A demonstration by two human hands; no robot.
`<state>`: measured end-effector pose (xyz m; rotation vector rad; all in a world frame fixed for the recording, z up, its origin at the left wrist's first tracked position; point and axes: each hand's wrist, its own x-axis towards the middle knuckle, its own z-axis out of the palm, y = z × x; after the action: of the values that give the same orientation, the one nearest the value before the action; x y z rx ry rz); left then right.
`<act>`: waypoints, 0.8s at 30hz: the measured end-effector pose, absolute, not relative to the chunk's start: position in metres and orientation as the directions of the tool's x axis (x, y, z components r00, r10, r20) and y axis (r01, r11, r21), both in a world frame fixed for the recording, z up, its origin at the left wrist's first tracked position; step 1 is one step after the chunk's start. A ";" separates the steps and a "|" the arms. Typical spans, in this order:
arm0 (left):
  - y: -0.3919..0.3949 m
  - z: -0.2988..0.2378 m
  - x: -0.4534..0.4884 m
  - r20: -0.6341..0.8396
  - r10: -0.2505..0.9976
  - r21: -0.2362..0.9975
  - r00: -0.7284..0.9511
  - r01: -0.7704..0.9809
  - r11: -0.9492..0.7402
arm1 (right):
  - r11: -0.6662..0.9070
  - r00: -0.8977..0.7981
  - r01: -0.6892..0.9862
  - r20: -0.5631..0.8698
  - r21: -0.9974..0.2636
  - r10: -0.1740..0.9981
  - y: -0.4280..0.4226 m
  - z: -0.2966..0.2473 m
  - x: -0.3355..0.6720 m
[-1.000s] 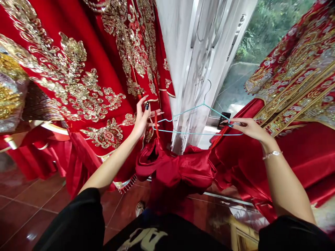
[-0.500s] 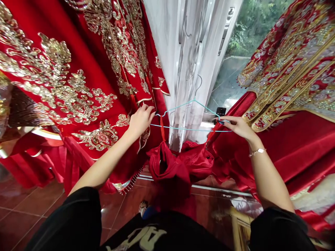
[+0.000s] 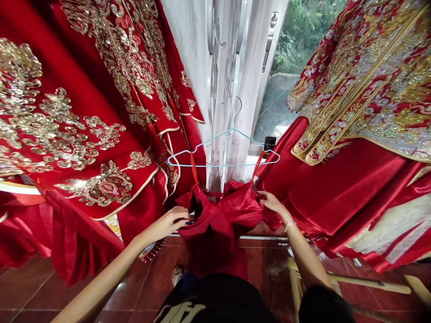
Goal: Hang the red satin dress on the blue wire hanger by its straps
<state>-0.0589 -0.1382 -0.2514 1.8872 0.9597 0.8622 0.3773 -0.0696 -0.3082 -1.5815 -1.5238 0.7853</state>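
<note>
A plain red satin dress (image 3: 218, 215) hangs by two thin straps from a light blue hanger (image 3: 224, 165). The hanger's silver hook (image 3: 238, 107) points upward in front of the white curtain. My left hand (image 3: 175, 220) is closed on the left side edge of the bodice, beside a dark gap in the fabric. On the other side, my right hand (image 3: 271, 202) pinches the edge just below the right strap. Some fingertips of both hands are hidden by the fabric.
Red gowns with gold beadwork (image 3: 97, 134) hang at the left, and an embroidered red outfit (image 3: 353, 98) hangs at the right. A phone (image 3: 270, 143) shows a timer behind the hanger. A wooden stool (image 3: 370, 283) stands low on the right, on red floor tiles (image 3: 141, 278).
Both hands have left the hanger's ends and moved down to the sides of the dress bodice. The view has shifted so that the hanger and dress sit further left.
</note>
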 end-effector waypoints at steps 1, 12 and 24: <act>-0.137 -0.247 -0.061 0.181 0.850 0.888 0.494 0.289 -0.357 | 0.010 0.079 0.518 0.060 -0.856 0.995 -0.072 -0.312 0.376; -0.122 -0.226 -0.078 0.142 0.904 0.855 0.404 0.411 -0.318 | -0.022 0.211 0.333 0.052 -0.943 0.976 -0.073 -0.300 0.386; -0.085 -0.231 -0.080 0.598 0.760 0.776 -0.255 0.420 -0.470 | 0.346 0.174 -0.087 0.328 -0.934 0.929 -0.090 -0.281 0.377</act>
<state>-0.0800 -0.0849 -0.2309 1.7205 1.4354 1.7865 0.3769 -0.0898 -0.2806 -0.9440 -1.1559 0.8967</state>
